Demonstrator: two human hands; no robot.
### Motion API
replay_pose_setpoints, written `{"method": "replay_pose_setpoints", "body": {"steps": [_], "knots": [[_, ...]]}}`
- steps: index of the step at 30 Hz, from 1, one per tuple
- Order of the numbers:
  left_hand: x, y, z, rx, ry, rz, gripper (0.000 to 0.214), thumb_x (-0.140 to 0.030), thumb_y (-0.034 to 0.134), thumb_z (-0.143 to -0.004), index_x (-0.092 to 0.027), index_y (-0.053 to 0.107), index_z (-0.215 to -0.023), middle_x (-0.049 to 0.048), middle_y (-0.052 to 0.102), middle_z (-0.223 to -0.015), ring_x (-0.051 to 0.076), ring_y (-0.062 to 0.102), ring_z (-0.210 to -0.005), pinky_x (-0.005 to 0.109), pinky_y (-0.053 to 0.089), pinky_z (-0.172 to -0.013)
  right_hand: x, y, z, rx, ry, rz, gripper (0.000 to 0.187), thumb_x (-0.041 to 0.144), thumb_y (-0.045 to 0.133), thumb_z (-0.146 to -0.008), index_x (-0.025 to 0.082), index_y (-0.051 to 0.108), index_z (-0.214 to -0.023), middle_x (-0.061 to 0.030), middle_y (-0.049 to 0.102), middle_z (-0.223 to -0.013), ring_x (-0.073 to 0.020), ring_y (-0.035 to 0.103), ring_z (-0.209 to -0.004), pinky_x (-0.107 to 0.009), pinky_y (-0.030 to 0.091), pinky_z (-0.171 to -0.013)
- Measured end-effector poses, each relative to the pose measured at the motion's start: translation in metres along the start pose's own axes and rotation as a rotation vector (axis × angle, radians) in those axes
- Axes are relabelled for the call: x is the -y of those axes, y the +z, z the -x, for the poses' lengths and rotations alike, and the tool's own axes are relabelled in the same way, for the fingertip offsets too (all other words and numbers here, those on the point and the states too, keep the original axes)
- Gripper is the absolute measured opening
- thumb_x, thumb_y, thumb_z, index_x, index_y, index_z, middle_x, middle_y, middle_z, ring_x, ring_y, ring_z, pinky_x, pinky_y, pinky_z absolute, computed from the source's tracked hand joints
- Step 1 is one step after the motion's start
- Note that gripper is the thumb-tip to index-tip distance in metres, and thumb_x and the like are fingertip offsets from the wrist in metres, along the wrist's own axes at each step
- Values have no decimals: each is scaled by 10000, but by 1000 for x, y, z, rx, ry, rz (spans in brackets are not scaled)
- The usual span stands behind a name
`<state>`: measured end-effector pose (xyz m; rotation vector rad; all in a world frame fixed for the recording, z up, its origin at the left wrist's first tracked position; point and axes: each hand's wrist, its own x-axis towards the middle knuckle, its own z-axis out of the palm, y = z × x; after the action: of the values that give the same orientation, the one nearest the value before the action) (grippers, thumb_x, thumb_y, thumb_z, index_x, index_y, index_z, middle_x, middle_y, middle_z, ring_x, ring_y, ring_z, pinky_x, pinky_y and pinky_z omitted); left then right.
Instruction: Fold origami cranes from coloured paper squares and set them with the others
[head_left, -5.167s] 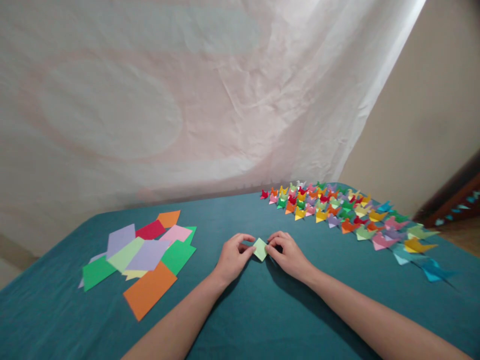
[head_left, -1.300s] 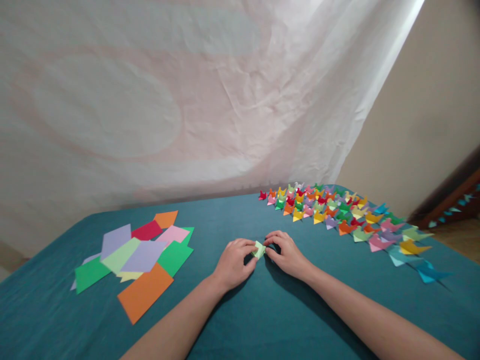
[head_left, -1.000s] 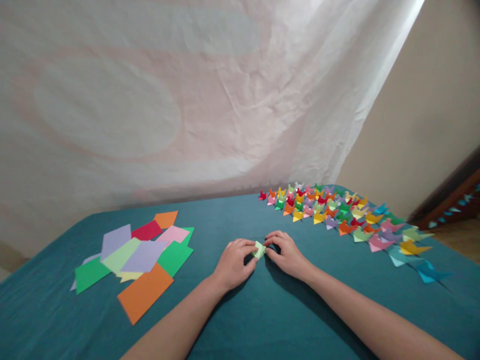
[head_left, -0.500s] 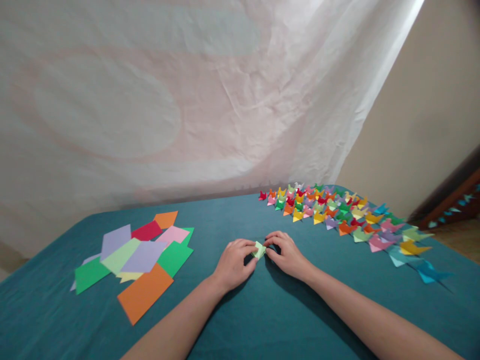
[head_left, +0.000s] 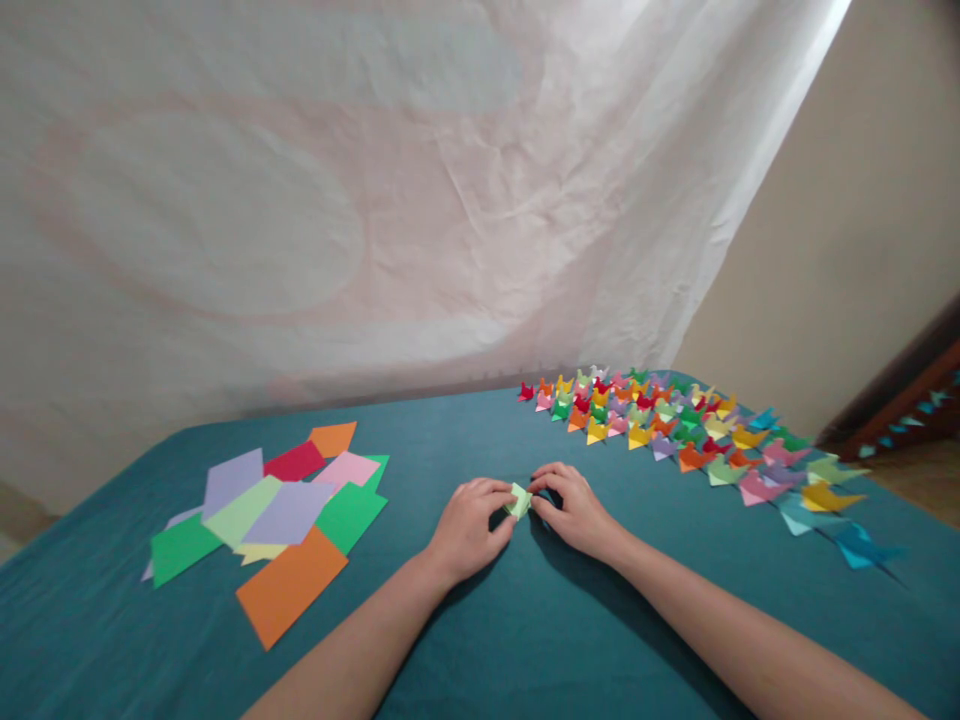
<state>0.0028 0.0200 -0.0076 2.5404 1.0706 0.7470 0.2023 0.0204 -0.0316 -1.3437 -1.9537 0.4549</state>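
A small pale green folded paper (head_left: 519, 499) sits between my two hands on the teal tablecloth (head_left: 525, 640). My left hand (head_left: 469, 525) pinches its left side with curled fingers. My right hand (head_left: 574, 508) pinches its right side, fingers also curled. Both wrists rest on the cloth. Most of the paper is hidden by my fingertips.
A loose pile of coloured paper squares (head_left: 277, 510) lies at the left, with an orange sheet (head_left: 292, 585) nearest me. Rows of several small folded paper figures (head_left: 690, 430) fill the right side up to the table's edge. A white sheet (head_left: 375, 200) hangs behind the table.
The green paper was a flat diamond five seconds ago; it is smaller and more folded now. In the last second my hands have stayed almost still.
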Motion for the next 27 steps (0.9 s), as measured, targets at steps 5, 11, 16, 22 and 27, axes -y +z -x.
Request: {"method": "replay_pose_setpoints", "body": {"steps": [5,11,16,22,27], "knots": [[1,1,0,-2,-4,-2,266,-185,560,-792,-250,639,-1038,34,629,-1090,212,543,-1020,352,409,-892,1,-1,1,-5,1,-4,111,220,572,-785,233,665,-844,-55,593,-991,-214,529,-976,-396,385,-874],[2,1,0,-1,4,-2,264,-184,557,-799,-249,636,-1042,29,621,-1099,206,536,-1029,346,404,-894,2,0,1,-7,2,-10,108,230,573,-792,233,665,-849,-54,590,-996,-216,523,-988,-394,383,-879],[2,1,0,-1,4,-3,260,-186,549,-805,-245,635,-1043,30,622,-1093,205,536,-1025,343,402,-887,3,-1,0,0,7,-10,109,224,573,-791,231,668,-845,-56,591,-997,-215,523,-988,-396,378,-885],[1,1,0,0,0,1,255,-184,551,-802,-240,637,-1036,29,625,-1087,203,538,-1016,341,401,-883,3,-1,0,4,7,-14,122,214,575,-785,225,672,-857,-57,591,-999,-212,524,-985,-389,375,-885],[0,-1,0,6,3,1,250,-188,549,-804,-232,637,-1035,32,624,-1101,203,535,-1030,341,399,-888,3,-1,1,6,4,-7,121,205,576,-782,219,672,-853,-58,592,-995,-210,522,-985,-382,373,-882]]}}
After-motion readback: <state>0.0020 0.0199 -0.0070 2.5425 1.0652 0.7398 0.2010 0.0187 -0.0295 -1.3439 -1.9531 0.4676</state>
